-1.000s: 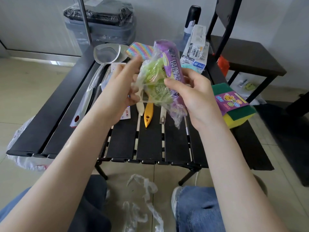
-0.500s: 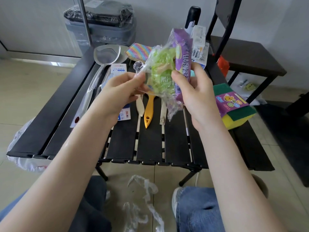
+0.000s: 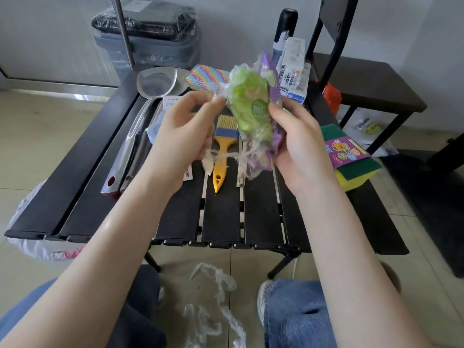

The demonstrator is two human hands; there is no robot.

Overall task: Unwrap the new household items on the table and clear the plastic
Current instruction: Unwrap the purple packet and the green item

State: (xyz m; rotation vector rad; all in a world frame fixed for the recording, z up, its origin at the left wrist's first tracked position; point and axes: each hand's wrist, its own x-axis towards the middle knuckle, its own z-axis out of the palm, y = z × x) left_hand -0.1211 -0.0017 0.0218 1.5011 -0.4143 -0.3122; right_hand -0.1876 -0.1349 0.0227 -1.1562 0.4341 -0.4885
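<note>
A black slatted table [image 3: 221, 217] fills the middle of the view. Above it, both hands hold a green packet [image 3: 252, 106], lumpy and soft-looking inside crinkled clear plastic with a purple printed edge. The right hand [image 3: 298, 139] is closed around its lower side; the left hand [image 3: 183, 131] pinches a stretched corner of the film, fingers curled. A shiny metal spatula [image 3: 140, 116] and a yellow-handled brush [image 3: 222, 149] lie flat, partly hidden by the hands. Crumpled clear wrap [image 3: 216, 305] lies on the floor tiles.
</note>
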